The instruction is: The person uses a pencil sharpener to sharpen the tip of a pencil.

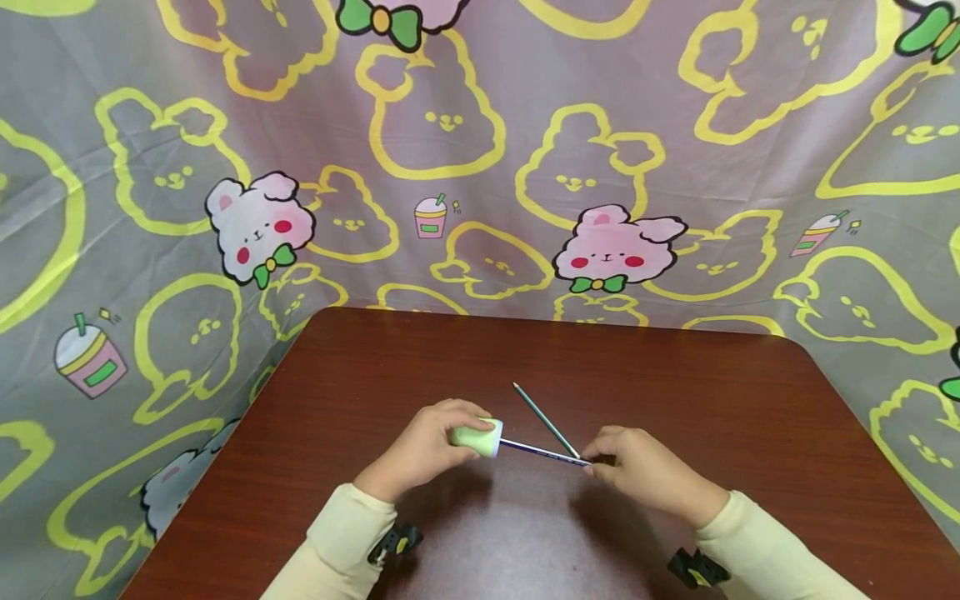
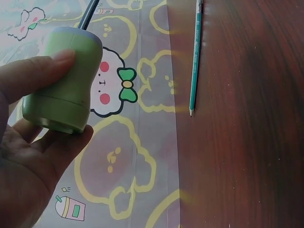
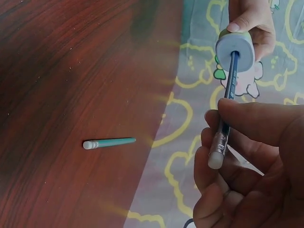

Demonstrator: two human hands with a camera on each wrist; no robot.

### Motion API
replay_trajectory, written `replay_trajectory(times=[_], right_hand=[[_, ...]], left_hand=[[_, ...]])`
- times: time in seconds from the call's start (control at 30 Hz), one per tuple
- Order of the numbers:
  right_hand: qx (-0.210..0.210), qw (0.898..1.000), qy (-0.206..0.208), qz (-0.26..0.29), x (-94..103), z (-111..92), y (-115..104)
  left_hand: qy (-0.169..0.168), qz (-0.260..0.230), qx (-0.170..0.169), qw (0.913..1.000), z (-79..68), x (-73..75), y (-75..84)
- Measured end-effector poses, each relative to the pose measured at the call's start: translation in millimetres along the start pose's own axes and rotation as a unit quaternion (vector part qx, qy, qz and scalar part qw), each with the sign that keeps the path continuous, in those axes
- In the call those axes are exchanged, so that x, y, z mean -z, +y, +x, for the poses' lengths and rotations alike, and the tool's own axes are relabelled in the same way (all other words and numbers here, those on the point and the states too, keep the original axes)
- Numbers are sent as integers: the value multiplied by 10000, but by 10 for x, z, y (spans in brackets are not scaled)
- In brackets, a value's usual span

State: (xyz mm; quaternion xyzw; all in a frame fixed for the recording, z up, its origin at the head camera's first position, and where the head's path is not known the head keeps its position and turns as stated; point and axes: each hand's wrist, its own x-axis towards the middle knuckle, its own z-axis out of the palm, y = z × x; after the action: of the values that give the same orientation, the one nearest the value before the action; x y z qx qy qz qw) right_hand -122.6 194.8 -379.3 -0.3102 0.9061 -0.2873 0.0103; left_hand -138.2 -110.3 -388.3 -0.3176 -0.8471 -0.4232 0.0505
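Observation:
My left hand (image 1: pixel 431 442) grips a light green pencil sharpener (image 2: pixel 66 80) with a pale end face, holding it tilted over the table. A dark blue pencil (image 3: pixel 232 78) runs into the hole in that face, so its tip is hidden inside. Near its eraser end, my right hand (image 1: pixel 637 462) pinches the pencil between thumb and fingers. The white eraser and silver ferrule stick out past the fingers in the right wrist view. Beyond the hands, a green pencil (image 1: pixel 543 417) lies on the table, its sharpened point facing away and its white eraser toward me.
The dark brown wooden table (image 1: pixel 675 383) has rounded far corners. A grey curtain (image 1: pixel 495 208) printed with yellow outlines, bunnies and drink cups hangs behind the table and along its sides. Each wrist wears a black strap (image 1: pixel 396 543).

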Motion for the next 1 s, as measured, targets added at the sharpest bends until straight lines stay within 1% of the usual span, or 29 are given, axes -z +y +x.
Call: replay_trajectory(times=[0.13,0.23,0.57,0.67,0.8,1.0], right_hand=[[128,9999,6,41,8,1,3],[134,9999,15,56,21,-1,5],[-6,9999,-29,143,49,-26,47],[-85,9999,-13,149,60,-53,70],[-166,9997,49,156,83,-82,94],[-160,9996,94,224,102,-100,103]], left_hand=[[-25,10,15,10000,-2,9,15],[-12,0,30,10000,-2,17,28],[13,-106,102,9999,-4,30,37],[103,-218,161,9996,-15,55,25],[302,-355,175,9988,-27,94,0],[354,-363,189,9985,-30,111,-12]])
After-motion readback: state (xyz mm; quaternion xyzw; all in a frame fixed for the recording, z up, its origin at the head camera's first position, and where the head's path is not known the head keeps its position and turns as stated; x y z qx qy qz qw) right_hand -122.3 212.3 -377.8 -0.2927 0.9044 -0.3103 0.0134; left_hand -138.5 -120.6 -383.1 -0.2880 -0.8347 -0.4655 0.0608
